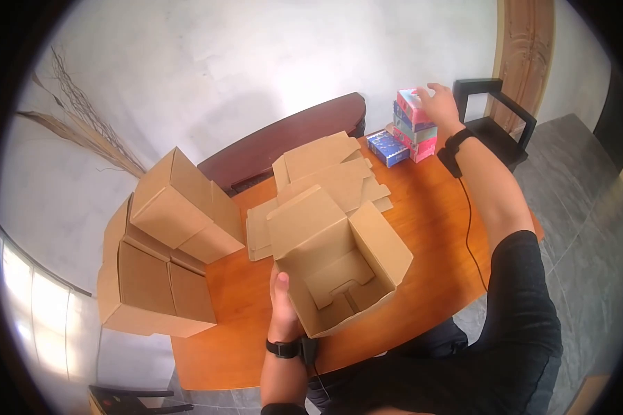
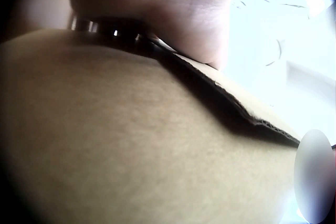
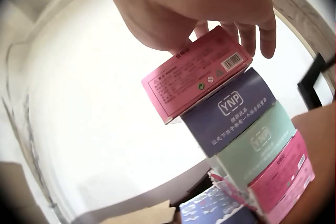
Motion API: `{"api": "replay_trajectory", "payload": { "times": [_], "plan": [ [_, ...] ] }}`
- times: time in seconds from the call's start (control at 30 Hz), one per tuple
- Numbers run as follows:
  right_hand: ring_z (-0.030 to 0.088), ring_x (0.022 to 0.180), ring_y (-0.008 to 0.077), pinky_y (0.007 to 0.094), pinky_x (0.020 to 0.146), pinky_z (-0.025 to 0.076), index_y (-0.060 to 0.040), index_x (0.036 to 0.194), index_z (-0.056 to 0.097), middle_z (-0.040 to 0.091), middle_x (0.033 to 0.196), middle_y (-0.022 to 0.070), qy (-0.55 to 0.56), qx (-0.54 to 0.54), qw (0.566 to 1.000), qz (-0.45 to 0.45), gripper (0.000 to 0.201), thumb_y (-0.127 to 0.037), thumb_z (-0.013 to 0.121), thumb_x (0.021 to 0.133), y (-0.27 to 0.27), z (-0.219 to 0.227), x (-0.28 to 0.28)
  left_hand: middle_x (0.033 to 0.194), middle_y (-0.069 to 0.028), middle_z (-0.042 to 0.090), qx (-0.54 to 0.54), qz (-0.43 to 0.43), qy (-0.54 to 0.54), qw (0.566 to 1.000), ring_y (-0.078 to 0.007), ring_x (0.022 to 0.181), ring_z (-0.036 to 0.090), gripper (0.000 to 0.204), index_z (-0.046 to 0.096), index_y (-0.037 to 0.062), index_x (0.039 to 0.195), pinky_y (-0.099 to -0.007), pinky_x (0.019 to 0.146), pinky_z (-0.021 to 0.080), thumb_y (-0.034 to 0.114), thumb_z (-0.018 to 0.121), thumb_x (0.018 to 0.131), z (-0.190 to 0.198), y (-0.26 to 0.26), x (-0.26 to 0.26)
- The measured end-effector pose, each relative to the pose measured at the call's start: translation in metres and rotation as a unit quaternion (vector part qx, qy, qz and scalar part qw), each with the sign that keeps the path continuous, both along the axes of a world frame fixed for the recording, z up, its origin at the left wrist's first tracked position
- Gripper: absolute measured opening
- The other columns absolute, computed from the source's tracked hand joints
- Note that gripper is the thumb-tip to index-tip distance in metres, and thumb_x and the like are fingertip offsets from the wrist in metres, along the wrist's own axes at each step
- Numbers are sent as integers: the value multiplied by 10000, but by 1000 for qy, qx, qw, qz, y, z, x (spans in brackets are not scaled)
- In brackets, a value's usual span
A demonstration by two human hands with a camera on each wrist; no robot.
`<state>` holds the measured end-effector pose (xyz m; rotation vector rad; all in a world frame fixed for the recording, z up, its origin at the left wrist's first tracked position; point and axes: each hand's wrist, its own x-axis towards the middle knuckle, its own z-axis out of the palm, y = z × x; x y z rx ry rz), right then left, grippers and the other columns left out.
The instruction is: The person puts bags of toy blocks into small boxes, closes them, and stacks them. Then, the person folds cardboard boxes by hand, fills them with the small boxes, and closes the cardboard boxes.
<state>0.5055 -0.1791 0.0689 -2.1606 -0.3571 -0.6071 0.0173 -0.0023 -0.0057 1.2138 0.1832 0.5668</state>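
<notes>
An open cardboard box (image 1: 377,252), flaps raised, tilts toward me over the front of the table. My left hand (image 1: 284,308) holds it at its left side, thumb upright along the wall and the other fingers hidden by the box. Its cardboard wall (image 2: 147,129) fills much of the left wrist view. At the far right, my right hand (image 1: 439,109) grips the top pink box (image 3: 197,74) of a stack, fingers behind it. Beneath it are a dark blue box (image 3: 231,111), a mint green box (image 3: 257,142) and a pink box (image 3: 283,171).
A blue patterned box (image 1: 387,149) lies left of the stack. Flattened cardboard (image 1: 325,169) covers the table's back middle. Folded-up cartons (image 1: 166,242) stand at the left. A black cable (image 1: 468,228) runs over the right side, near a black chair (image 1: 495,131).
</notes>
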Motion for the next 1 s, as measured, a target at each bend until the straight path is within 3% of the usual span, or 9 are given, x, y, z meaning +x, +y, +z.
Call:
{"api": "replay_trajectory", "payload": {
  "times": [0.1, 0.2, 0.23, 0.33, 0.53, 0.73, 0.8, 0.93, 1.0],
  "plan": [
    [510, 1279, 407, 479, 996, 476, -68, 1357, 539, 471, 1418, 268, -128, -37, 989, -63, 810, -566, 738, 750, 1, 5, -54, 1258, -135, 574, -1, -1, 0, 1000, -230, 1120, 591, 861, 431, -22, 1374, -364, 926, 512, 671, 585, 886, 1, 0, -1],
    [532, 1257, 407, 480, 982, 488, -98, 1343, 547, 397, 1471, 277, -144, -108, 983, -26, 830, -568, 777, 698, -9, -17, -69, 1264, -136, 573, -11, 0, -6, 1000, -231, 1126, 588, 858, 429, -22, 1378, -366, 931, 509, 665, 585, 889, 3, -2, -1],
    [556, 1228, 412, 467, 976, 499, -115, 1350, 522, 304, 1518, 284, -104, -115, 987, -31, 813, -503, 804, 694, -9, -23, -67, 1267, -136, 572, -18, -4, -6, 1000, -232, 1130, 586, 855, 428, -22, 1380, -366, 935, 508, 661, 587, 891, 4, -2, -1],
    [568, 1203, 431, 453, 976, 505, -117, 1365, 484, 245, 1537, 287, -81, -68, 994, 6, 833, -442, 830, 680, -5, -33, -53, 1276, -139, 570, -9, -1, -13, 1000, -235, 1142, 582, 845, 425, -21, 1385, -372, 942, 505, 648, 590, 896, 8, -4, -1],
    [529, 1241, 436, 452, 1023, 479, -97, 1380, 453, 295, 1490, 259, -82, -24, 996, 18, 770, -341, 785, 730, -5, -27, -52, 1281, -147, 570, -12, -14, -14, 1000, -244, 1148, 588, 812, 425, -26, 1381, -377, 948, 507, 628, 566, 920, 12, -5, -2],
    [424, 1330, 409, 428, 1068, 437, -58, 1356, 451, 351, 1437, 244, -139, -77, 979, 125, 755, -303, 792, 728, -49, -26, -111, 1261, -154, 581, 10, -19, -11, 1000, -243, 1124, 605, 816, 433, -35, 1371, -371, 924, 521, 638, 549, 925, 2, 3, -1],
    [414, 1327, 403, 421, 1067, 433, -48, 1337, 447, 363, 1407, 252, -88, -96, 962, 241, 741, -254, 804, 721, -70, -26, -148, 1258, -154, 583, 3, -24, -16, 1000, -243, 1121, 605, 822, 436, -35, 1369, -371, 922, 523, 645, 549, 922, 4, 0, 2],
    [487, 1256, 336, 393, 1031, 454, -38, 1320, 451, 436, 1345, 206, -12, -117, 946, 303, 702, -209, 802, 736, -109, -57, -184, 1251, -151, 586, -3, -27, -19, 999, -242, 1116, 607, 852, 438, -35, 1369, -369, 918, 524, 672, 549, 908, 0, 2, 4],
    [563, 1127, 242, 353, 977, 471, -12, 1296, 456, 543, 1210, 126, 293, -8, 887, 358, 634, -179, 775, 775, -118, -65, -196, 1260, -150, 581, -11, -29, -17, 999, -241, 1124, 602, 864, 431, -34, 1376, -371, 924, 521, 679, 551, 903, -3, 2, 3]
  ]
}}
